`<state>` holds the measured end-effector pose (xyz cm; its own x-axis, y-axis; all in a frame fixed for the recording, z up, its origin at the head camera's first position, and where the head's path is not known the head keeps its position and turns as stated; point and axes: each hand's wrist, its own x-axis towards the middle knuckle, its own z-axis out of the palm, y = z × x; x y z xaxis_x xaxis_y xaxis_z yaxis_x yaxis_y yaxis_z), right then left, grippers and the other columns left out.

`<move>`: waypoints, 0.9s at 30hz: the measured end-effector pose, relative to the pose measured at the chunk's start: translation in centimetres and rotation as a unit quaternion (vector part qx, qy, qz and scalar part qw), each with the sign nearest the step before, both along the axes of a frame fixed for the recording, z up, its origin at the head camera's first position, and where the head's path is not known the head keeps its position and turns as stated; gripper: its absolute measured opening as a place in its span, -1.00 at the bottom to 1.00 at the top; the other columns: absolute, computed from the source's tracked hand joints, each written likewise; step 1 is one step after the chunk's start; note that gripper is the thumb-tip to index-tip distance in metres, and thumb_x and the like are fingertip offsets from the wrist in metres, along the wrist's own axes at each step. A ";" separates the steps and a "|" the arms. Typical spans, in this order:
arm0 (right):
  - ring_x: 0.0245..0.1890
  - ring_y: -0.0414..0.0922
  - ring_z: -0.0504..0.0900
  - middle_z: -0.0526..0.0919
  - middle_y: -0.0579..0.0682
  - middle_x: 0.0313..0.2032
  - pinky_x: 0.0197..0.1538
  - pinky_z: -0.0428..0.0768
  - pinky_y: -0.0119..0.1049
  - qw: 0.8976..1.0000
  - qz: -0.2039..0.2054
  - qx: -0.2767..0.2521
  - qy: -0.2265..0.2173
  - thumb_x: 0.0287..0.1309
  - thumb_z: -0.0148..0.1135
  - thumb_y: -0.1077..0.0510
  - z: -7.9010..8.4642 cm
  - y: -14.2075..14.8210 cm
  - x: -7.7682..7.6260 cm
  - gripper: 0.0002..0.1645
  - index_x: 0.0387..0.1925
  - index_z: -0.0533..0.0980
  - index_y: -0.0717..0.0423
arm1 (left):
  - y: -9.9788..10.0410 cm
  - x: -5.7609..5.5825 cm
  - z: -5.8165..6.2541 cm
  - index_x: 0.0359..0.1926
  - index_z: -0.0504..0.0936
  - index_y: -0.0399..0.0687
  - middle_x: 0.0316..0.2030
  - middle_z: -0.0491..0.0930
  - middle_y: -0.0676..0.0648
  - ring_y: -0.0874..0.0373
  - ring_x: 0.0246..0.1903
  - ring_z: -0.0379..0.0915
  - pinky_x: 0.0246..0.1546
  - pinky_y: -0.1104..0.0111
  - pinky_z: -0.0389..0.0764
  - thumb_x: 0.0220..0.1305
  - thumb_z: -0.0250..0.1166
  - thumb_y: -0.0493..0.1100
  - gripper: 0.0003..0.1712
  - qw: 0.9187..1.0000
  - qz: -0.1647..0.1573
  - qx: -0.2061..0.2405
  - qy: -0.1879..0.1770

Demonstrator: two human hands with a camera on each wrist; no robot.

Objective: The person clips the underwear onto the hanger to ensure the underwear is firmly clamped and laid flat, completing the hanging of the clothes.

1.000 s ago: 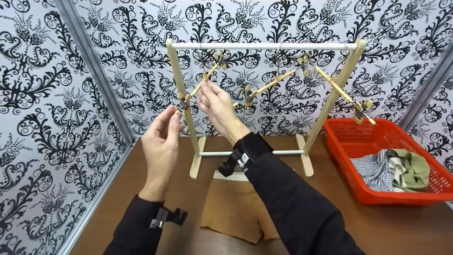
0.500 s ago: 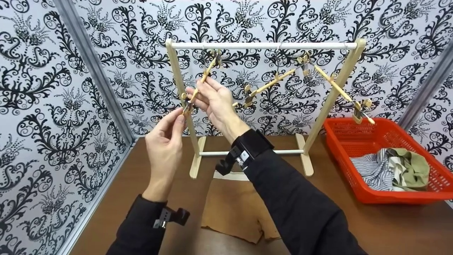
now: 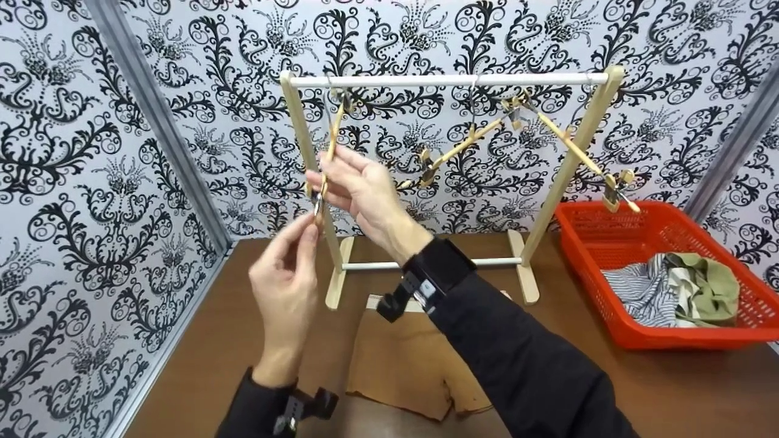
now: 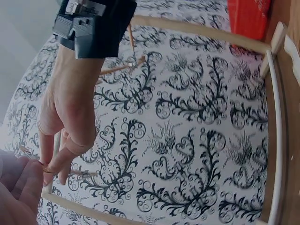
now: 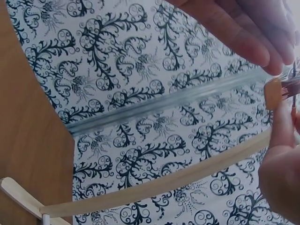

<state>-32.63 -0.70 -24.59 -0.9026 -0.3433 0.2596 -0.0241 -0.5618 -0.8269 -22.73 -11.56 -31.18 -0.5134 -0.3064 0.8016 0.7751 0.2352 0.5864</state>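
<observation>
A small wooden clip hanger (image 3: 335,131) hangs by its wire hook at the left of the rack's white rail (image 3: 401,80). My left hand (image 3: 286,280) pinches its near end between thumb and index finger. My right hand (image 3: 368,194) holds the bar farther up, thumb side on the near face and other fingers behind. In the right wrist view, a right-hand finger reaches up against the hanger's clip (image 5: 273,93), with left fingertips (image 5: 255,49) close above. Both hands meet at the hanger in the left wrist view, the right hand (image 4: 70,112) above the left (image 4: 21,187).
Two more clip hangers, a middle one (image 3: 468,146) and a right one (image 3: 566,139), hang from the rail. Brown cloth (image 3: 395,359) lies flat on the table (image 3: 213,365) under my right forearm. A red basket (image 3: 584,286) at right holds striped cloth (image 3: 645,289) and green cloth (image 3: 709,289).
The left hanger has swung so its near end points more toward me, and its hook slid left. My left hand moved down with it; my right fingers went from straight to around the bar.
</observation>
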 end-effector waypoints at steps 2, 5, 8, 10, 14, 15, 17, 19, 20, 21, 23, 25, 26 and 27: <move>0.01 0.08 0.71 0.61 0.21 0.17 0.08 0.64 -0.19 1.000 0.008 0.018 0.009 0.26 0.32 0.32 -0.8 0.4 0.7 -0.32 0.39 0.36 0.20 | 0.4 0.4 -1.1 0.01 0.69 -0.33 -0.12 0.74 -0.15 0.03 -0.14 0.68 -0.06 0.28 0.66 0.32 0.27 -0.48 -0.74 1.000 0.012 -0.015 0.012; 0.04 0.10 0.69 0.61 0.16 0.19 0.10 0.63 -0.15 0.999 0.021 0.046 0.016 0.24 0.31 0.38 -2.2 1.0 1.5 -0.25 0.43 0.29 0.24 | 1.0 1.0 -2.9 -0.02 0.70 -0.36 -0.12 0.74 -0.18 -0.02 -0.14 0.69 -0.09 0.28 0.67 0.26 0.31 -0.52 -0.74 0.999 0.019 -0.037 0.029; 0.06 0.12 0.68 0.57 0.16 0.24 0.11 0.62 -0.14 0.997 0.032 0.073 0.020 0.26 0.27 0.41 -3.4 1.8 1.9 -0.24 0.45 0.25 0.27 | 1.7 1.4 -4.7 -0.03 0.70 -0.36 -0.15 0.74 -0.19 0.02 -0.23 0.70 -0.18 0.34 0.69 0.22 0.35 -0.52 -0.72 0.998 0.018 -0.055 0.024; 0.06 0.13 0.68 0.52 0.18 0.29 0.11 0.62 -0.13 0.994 0.040 0.101 0.029 0.28 0.25 0.41 -4.3 2.6 1.9 -0.23 0.47 0.22 0.26 | 2.1 1.6 -5.9 0.03 0.68 -0.35 -0.18 0.75 -0.17 0.09 -0.26 0.70 -0.26 0.37 0.69 0.20 0.37 -0.53 -0.64 0.998 0.010 -0.062 0.013; 0.06 0.14 0.68 0.49 0.17 0.32 0.12 0.62 -0.12 0.986 0.072 0.143 0.048 0.29 0.26 0.39 -5.9 4.4 2.1 -0.20 0.49 0.18 0.27 | 2.9 2.0 -7.8 0.16 0.58 -0.31 -0.24 0.75 -0.10 0.15 -0.33 0.69 -0.37 0.40 0.68 0.14 0.44 -0.50 -0.47 0.997 -0.021 -0.074 0.000; 0.04 0.12 0.69 0.51 0.17 0.31 0.09 0.63 -0.13 0.983 0.079 0.157 0.050 0.29 0.27 0.37 -6.3 4.9 2.2 -0.21 0.48 0.19 0.26 | 3.0 2.0 -8.2 0.17 0.56 -0.31 -0.26 0.74 -0.10 0.15 -0.35 0.69 -0.39 0.40 0.68 0.11 0.46 -0.49 -0.44 0.997 -0.024 -0.078 0.002; 0.02 0.10 0.71 0.54 0.12 0.29 0.06 0.65 -0.15 0.978 0.095 0.180 0.052 0.28 0.30 0.34 -7.1 6.1 2.5 -0.21 0.48 0.22 0.23 | 2.9 2.1 -8.7 0.16 0.55 -0.29 -0.28 0.73 -0.08 0.12 -0.38 0.68 -0.41 0.41 0.67 0.08 0.51 -0.45 -0.41 0.996 -0.027 -0.084 -0.002; -0.02 0.08 0.72 0.56 0.08 0.28 0.00 0.68 -0.16 0.969 0.104 0.217 0.056 0.29 0.31 0.31 -8.1 7.5 2.7 -0.22 0.48 0.25 0.16 | 2.6 2.1 -9.3 0.15 0.55 -0.27 -0.28 0.71 -0.07 0.13 -0.40 0.66 -0.41 0.41 0.67 0.08 0.52 -0.44 -0.42 0.996 -0.021 -0.084 -0.016; -0.05 0.06 0.74 0.56 0.06 0.27 -0.03 0.69 -0.14 0.964 0.108 0.237 0.057 0.29 0.31 0.29 -8.6 8.3 2.8 -0.23 0.48 0.27 0.13 | 2.4 2.1 -9.5 0.14 0.55 -0.26 -0.27 0.70 -0.08 0.14 -0.40 0.65 -0.41 0.41 0.67 0.10 0.51 -0.43 -0.43 0.996 -0.017 -0.081 -0.027; -0.07 0.05 0.74 0.56 0.05 0.28 -0.05 0.70 -0.12 0.958 0.113 0.257 0.058 0.29 0.31 0.27 -9.1 9.1 3.0 -0.24 0.47 0.28 0.09 | 2.1 2.0 -9.7 0.14 0.55 -0.23 -0.25 0.70 -0.07 0.14 -0.39 0.64 -0.40 0.40 0.67 0.13 0.49 -0.41 -0.46 0.996 -0.016 -0.073 -0.043; -0.07 0.06 0.74 0.55 0.04 0.29 -0.06 0.70 -0.07 0.947 0.123 0.289 0.060 0.31 0.31 0.26 -10.1 10.6 3.3 -0.23 0.48 0.27 0.06 | 1.6 1.8 -10.1 0.17 0.52 -0.21 -0.18 0.67 -0.07 0.12 -0.32 0.63 -0.33 0.39 0.67 0.19 0.46 -0.39 -0.48 0.995 -0.019 -0.050 -0.082; -0.06 0.08 0.73 0.55 0.09 0.29 -0.05 0.70 -0.05 0.940 0.133 0.310 0.061 0.31 0.30 0.26 -11.0 12.0 3.6 -0.24 0.49 0.27 0.07 | 1.1 1.4 -10.4 0.23 0.46 -0.22 -0.05 0.62 -0.10 0.09 -0.17 0.59 -0.21 0.38 0.65 0.25 0.42 -0.37 -0.45 0.992 -0.030 -0.018 -0.121; -0.05 0.10 0.73 0.54 0.12 0.29 -0.04 0.69 -0.04 0.937 0.137 0.315 0.061 0.31 0.29 0.27 -11.4 12.6 3.8 -0.23 0.49 0.26 0.09 | 1.0 1.2 -10.5 0.26 0.42 -0.21 0.02 0.59 -0.11 0.07 -0.08 0.57 -0.13 0.37 0.64 0.28 0.41 -0.35 -0.43 0.989 -0.037 0.000 -0.142; -0.03 0.11 0.72 0.53 0.15 0.29 -0.01 0.68 -0.05 0.936 0.142 0.316 0.061 0.31 0.29 0.28 -11.8 13.2 4.0 -0.23 0.49 0.25 0.12 | 0.8 1.0 -10.6 0.31 0.37 -0.21 0.09 0.55 -0.12 0.05 0.01 0.54 -0.07 0.36 0.62 0.30 0.39 -0.33 -0.39 0.986 -0.044 0.017 -0.161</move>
